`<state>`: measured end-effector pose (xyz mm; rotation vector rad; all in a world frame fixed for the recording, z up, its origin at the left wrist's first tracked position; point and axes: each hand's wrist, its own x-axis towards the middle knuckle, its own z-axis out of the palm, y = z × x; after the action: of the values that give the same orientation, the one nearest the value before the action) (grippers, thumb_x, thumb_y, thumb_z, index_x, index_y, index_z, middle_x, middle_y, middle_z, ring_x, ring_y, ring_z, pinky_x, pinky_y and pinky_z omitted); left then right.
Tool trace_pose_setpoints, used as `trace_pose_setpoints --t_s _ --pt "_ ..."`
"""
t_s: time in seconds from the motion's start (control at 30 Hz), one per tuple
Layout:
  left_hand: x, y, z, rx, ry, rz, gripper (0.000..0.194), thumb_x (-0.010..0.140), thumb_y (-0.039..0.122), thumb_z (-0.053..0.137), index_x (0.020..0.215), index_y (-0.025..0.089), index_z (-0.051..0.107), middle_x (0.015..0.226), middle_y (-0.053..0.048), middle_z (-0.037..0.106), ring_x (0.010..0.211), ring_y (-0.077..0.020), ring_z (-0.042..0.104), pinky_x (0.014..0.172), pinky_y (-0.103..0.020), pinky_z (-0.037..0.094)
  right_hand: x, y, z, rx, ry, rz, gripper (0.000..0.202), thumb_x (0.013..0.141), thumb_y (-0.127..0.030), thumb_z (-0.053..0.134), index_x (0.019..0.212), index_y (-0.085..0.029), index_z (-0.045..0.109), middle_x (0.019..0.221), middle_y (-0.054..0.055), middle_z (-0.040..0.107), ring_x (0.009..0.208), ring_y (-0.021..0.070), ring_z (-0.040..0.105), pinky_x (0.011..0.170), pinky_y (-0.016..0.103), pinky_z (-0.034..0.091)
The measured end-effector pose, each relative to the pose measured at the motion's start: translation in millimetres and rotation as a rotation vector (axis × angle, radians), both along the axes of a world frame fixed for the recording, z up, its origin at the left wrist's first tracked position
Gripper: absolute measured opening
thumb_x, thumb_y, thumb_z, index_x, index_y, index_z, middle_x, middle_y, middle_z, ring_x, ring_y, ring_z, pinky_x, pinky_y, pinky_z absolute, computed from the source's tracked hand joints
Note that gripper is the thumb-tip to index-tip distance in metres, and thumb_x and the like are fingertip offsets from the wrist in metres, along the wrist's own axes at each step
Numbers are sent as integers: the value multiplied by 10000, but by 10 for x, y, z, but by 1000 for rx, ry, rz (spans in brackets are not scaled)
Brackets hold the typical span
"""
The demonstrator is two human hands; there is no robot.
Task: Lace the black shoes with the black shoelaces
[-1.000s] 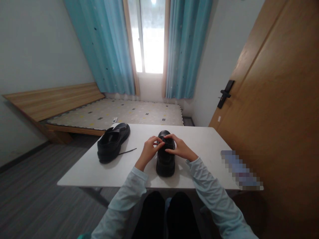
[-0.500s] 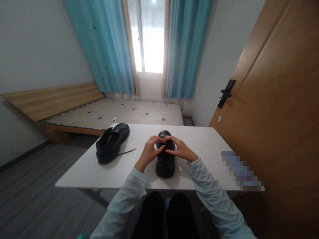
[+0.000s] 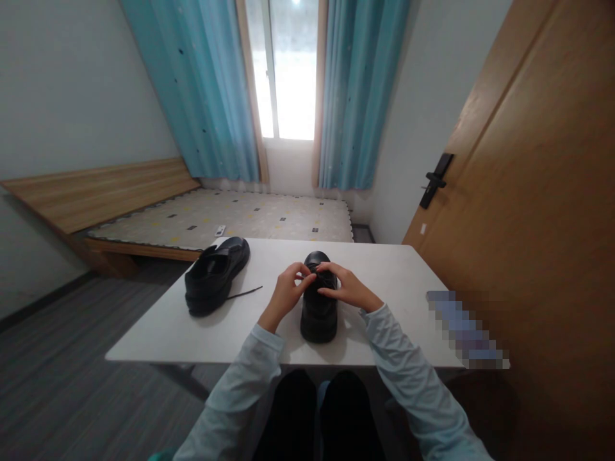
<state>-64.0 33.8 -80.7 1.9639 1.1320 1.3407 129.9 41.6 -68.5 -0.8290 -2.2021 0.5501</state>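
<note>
A black lace-up shoe [image 3: 319, 323] stands on the white table in front of me, its toe pointing away and its heel towards me. My left hand [image 3: 291, 285] is at the left of its lacing, thumb and index finger pinched together on the shoelace. From the right, my right hand [image 3: 348, 287] curves over the lacing, fingers on the far side and thumb on the near side, gripping the lace; its fingertips are partly lost against the black. A second black shoe [image 3: 209, 288] rests at the table's left, with a loose lace end [image 3: 247, 292] beside it.
The white table [image 3: 158, 339] has its near edge just above my knees. A blurred, pixelated item [image 3: 464, 330] lies at its right edge. Behind the table is a bed [image 3: 259, 214] with a small white object [image 3: 220, 231] on it. A wooden door [image 3: 528, 192] stands to the right.
My left hand's fingers have closed into a pinch and drawn slightly left from the right fingertips. My right hand and both shoes keep their places.
</note>
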Motion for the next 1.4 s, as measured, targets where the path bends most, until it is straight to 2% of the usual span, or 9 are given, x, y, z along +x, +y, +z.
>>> trace_pose_setpoints --t_s 0.13,0.37,0.57,0.7,0.9,1.03,1.17,1.4 --pt "-21 -9 25 -35 -97 11 200 839 355 559 747 177 554 749 9 586 747 -123 588 744 -268 522 4 8 -6 -8 -14 -17 476 749 -343 702 1163 -175 539 1200 127 594 1161 249 543 1021 438 403" --pt "-54 -8 43 -53 -331 31 253 825 392 584 724 166 536 687 19 575 639 -108 598 621 -236 521 18 18 -16 -14 -14 -24 476 746 -332 708 1169 -185 547 1203 116 601 1153 245 553 1007 424 417" --pt "-31 -20 52 -31 -492 8 282 835 425 586 762 161 520 713 3 613 634 -119 633 591 -250 547 22 25 -19 -6 -1 -2 457 751 -319 702 1166 -200 552 1192 102 612 1150 241 558 1009 424 420" --pt "-6 -47 66 -51 -566 -18 288 838 432 587 797 162 498 695 8 617 578 -123 650 577 -272 570 24 14 -5 -7 7 6 440 753 -309 700 1156 -207 555 1186 96 614 1138 237 565 1002 422 427" --pt "7 -64 80 -3 -625 -20 291 843 438 580 811 166 484 743 7 612 620 -133 667 532 -257 570 35 -1 24 -6 -5 -1 441 750 -295 698 1157 -205 558 1176 96 620 1132 245 569 998 428 427" --pt "-34 -47 85 71 -723 31 277 868 442 543 840 185 445 750 11 632 618 -124 656 499 -231 546 39 3 34 -15 -5 -4 436 749 -291 697 1151 -195 559 1177 104 620 1133 246 569 999 427 425" --pt "-56 -49 95 111 -724 66 264 871 427 545 826 184 450 693 5 641 621 -122 636 513 -216 519 47 6 33 -12 -2 1 427 753 -293 694 1142 -187 555 1184 109 616 1141 241 561 1009 417 414" --pt "-46 -63 146 132 -949 74 280 890 429 483 760 182 478 577 38 523 514 -87 518 470 -185 422 61 -19 30 -19 11 -20 440 752 -286 684 1149 -199 513 1172 103 606 1104 241 577 971 412 432"
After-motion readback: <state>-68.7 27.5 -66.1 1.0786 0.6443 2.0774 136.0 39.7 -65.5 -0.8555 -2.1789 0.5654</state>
